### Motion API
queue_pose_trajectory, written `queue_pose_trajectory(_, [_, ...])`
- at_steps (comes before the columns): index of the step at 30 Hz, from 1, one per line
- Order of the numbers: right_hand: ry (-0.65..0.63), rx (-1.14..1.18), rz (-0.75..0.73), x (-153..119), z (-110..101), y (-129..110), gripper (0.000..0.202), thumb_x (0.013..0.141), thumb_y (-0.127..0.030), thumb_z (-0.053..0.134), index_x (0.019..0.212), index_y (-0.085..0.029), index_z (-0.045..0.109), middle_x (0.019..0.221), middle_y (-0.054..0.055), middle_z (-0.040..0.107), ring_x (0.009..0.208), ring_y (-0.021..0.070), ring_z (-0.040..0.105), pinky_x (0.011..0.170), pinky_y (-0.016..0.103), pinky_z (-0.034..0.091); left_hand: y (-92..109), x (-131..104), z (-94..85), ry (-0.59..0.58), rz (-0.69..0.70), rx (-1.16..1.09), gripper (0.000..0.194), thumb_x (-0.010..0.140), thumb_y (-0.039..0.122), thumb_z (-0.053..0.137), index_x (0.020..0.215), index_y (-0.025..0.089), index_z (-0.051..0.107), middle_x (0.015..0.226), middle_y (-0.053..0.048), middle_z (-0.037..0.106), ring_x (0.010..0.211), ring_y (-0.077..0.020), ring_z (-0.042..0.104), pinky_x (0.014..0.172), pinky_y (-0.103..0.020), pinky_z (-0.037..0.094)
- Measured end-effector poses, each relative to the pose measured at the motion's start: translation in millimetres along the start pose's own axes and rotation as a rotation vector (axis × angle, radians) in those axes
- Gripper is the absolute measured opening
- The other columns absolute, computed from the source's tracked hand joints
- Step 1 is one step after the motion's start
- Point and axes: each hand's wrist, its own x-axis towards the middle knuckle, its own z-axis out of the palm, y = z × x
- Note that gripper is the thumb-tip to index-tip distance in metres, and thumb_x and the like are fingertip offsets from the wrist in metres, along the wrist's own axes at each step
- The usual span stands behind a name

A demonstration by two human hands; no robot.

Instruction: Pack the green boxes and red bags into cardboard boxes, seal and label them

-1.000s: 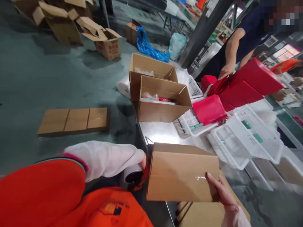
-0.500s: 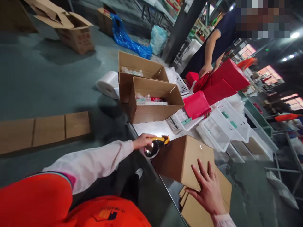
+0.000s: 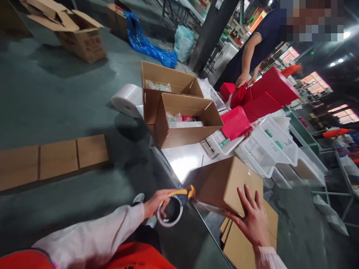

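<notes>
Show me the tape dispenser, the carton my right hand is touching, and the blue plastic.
Tape dispenser point(image 3: 180, 192): head view, on its yellow handle.
Carton point(image 3: 215, 182): head view, on its shaded long side.
Blue plastic point(image 3: 148, 46): head view, on its crumpled middle.

underside of the near carton point(image 3: 224, 181) hidden, floor cardboard point(image 3: 57, 157) cut by left edge, co-worker's head point(image 3: 314, 20) blurred

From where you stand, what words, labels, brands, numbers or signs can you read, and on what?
Nothing can be read for certain.
Open carton on the floor: reddish characters, too blurred.
Orange garment: dark print, cut off by the picture's edge.
Pale sheet on the pillar: too small.
</notes>
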Motion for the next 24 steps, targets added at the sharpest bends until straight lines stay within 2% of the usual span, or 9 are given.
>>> queue_pose_trajectory(3, [-0.009, -0.003, -0.007, 1, -3, -3, 0.074, 0.084, -0.063, 0.060, 0.149, -0.031, 0.044, 0.156, 0.007, 0.042, 0.144, 0.0475, 0.030, 0.094, 0.060, 0.052, 57, 53, 13.7, 0.152, 0.042, -0.273, 0.066, 0.070, 0.021, 0.046, 0.135, 0.009, 0.050, 0.050, 0.010, 0.031, 0.042, -0.0077, 0.031, 0.054, -0.025, 0.054])
queue_pose_trajectory(5, [-0.008, -0.002, 0.000, 0, -4, -3, 0.073, 0.085, -0.063, 0.059, 0.148, -0.030, 0.044, 0.156, 0.008, 0.042, 0.144, 0.0472, 0.031, 0.097, 0.061, 0.050, 88, 86, 25.9, 0.123, 0.037, -0.282, 0.064, 0.072, 0.019, 0.047, 0.134, 0.009, 0.050, 0.049, 0.010, 0.033, 0.042, -0.0080, 0.034, 0.055, -0.025, 0.054])
queue_pose_trajectory(7, [-0.004, 0.004, 0.021, 0, -4, -2, 0.074, 0.085, -0.063, 0.058, 0.148, -0.028, 0.045, 0.155, 0.009, 0.043, 0.143, 0.0475, 0.031, 0.099, 0.062, 0.049, 97, 95, 32.0, 0.049, 0.023, -0.230, 0.066, 0.067, 0.015, 0.049, 0.133, 0.009, 0.054, 0.050, 0.008, 0.040, 0.043, -0.0095, 0.040, 0.053, -0.027, 0.054])
queue_pose_trajectory(9, [-0.004, 0.017, 0.042, 0, -4, 0, 0.075, 0.084, -0.064, 0.059, 0.148, -0.028, 0.045, 0.155, 0.009, 0.043, 0.143, 0.0484, 0.031, 0.099, 0.063, 0.048, 82, 76, 30.3, -0.023, 0.021, -0.150, 0.076, 0.059, 0.012, 0.049, 0.134, 0.011, 0.056, 0.055, 0.005, 0.049, 0.046, -0.0121, 0.047, 0.050, -0.028, 0.053])
queue_pose_trajectory(13, [-0.076, 0.076, 0.108, 11, -5, -15, 0.075, 0.082, -0.066, 0.059, 0.147, -0.030, 0.047, 0.156, 0.007, 0.042, 0.144, 0.0490, 0.028, 0.100, 0.064, 0.047, 13, 7, 29.4, -0.137, -0.064, -0.107, 0.089, 0.054, 0.016, 0.050, 0.142, 0.011, 0.051, 0.060, 0.002, 0.059, 0.045, -0.0151, 0.052, 0.051, -0.033, 0.054])
queue_pose_trajectory(15, [-0.142, 0.090, 0.279, 20, -14, -37, 0.077, 0.084, -0.068, 0.055, 0.150, -0.030, 0.043, 0.158, 0.008, 0.038, 0.143, 0.0521, 0.028, 0.097, 0.068, 0.046, -10, -5, 38.7, -0.019, -0.030, -0.237, 0.091, 0.056, 0.020, 0.052, 0.147, 0.013, 0.045, 0.057, 0.005, 0.056, 0.043, -0.0116, 0.046, 0.055, -0.033, 0.056])
queue_pose_trajectory(17, [-0.225, 0.082, 0.478, 27, -30, -62, 0.085, 0.084, -0.069, 0.054, 0.155, -0.026, 0.034, 0.161, 0.013, 0.030, 0.141, 0.0564, 0.027, 0.090, 0.074, 0.045, -9, 11, 47.1, 0.112, 0.048, -0.346, 0.093, 0.056, 0.020, 0.053, 0.148, 0.012, 0.042, 0.052, 0.008, 0.050, 0.042, -0.0096, 0.042, 0.057, -0.032, 0.056])
queue_pose_trajectory(21, [-0.464, 0.090, 0.245, 34, -64, -80, 0.112, 0.065, -0.053, 0.084, 0.157, -0.025, 0.026, 0.160, 0.024, 0.026, 0.141, 0.0535, 0.030, 0.099, 0.067, 0.042, 61, 86, 52.6, 0.139, 0.013, -0.334, 0.064, 0.057, 0.017, 0.054, 0.120, 0.011, 0.060, 0.045, 0.009, 0.042, 0.039, -0.0099, 0.042, 0.052, -0.028, 0.054])
queue_pose_trajectory(24, [-0.466, 0.139, 0.033, 36, -68, -50, 0.096, 0.070, -0.057, 0.080, 0.152, -0.039, 0.035, 0.158, 0.014, 0.036, 0.142, 0.0455, 0.033, 0.109, 0.070, 0.028, 113, 122, 62.9, -0.009, -0.144, -0.166, 0.028, 0.058, 0.020, 0.056, 0.084, 0.013, 0.062, 0.039, 0.007, 0.040, 0.033, -0.0106, 0.038, 0.043, -0.027, 0.049])
